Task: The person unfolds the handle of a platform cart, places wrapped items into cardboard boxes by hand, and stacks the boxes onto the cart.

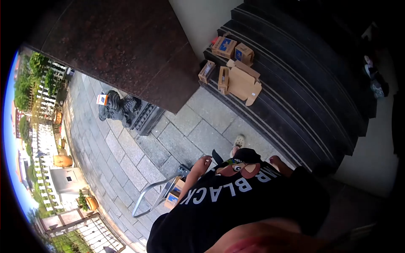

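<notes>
My left hand (204, 163) hangs at my side with its fingers loosely bent and nothing visible in it. Beside its fingertips is a dark pointed piece (217, 156), too unclear to name. On the other side, my right hand (277, 162) shows partly past my black printed shirt (236, 202); its fingers are too small and dark to read. Below my left arm stands a hand truck (145, 198) with a curved metal handle, holding cardboard boxes (172, 200). One foot in a light clog (239, 141) is on the paving.
Several cardboard boxes (224, 47) and an opened flat carton (240, 83) lie on dark stone steps (291, 84). A dark stone statue (116, 107) with a small white and orange box (102, 99) on it stands near a brown stone block (118, 42). Potted plants (90, 203) line the left side.
</notes>
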Motion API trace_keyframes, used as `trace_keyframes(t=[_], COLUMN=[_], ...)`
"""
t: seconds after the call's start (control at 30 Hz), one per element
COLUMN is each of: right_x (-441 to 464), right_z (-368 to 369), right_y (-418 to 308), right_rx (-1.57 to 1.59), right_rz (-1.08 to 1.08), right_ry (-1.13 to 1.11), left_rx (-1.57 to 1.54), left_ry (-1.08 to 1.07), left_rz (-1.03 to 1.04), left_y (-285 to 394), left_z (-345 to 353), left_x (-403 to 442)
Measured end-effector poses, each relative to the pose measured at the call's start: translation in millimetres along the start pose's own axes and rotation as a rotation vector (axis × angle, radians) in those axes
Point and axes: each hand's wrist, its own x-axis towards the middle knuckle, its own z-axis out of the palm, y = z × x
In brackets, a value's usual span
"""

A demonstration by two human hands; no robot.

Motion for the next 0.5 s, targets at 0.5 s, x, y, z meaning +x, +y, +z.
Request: trace_keyframes(t=[0.5], right_x=[85], right_z=[-248], right_y=[-30], right_rx=[0.672], right_rz=[0.337], right_ry=[0.518], left_rx=[0.165], left_ry=[-0.083], left_rz=[-0.119], left_y=[73], left_z=[-48], left_x=[93])
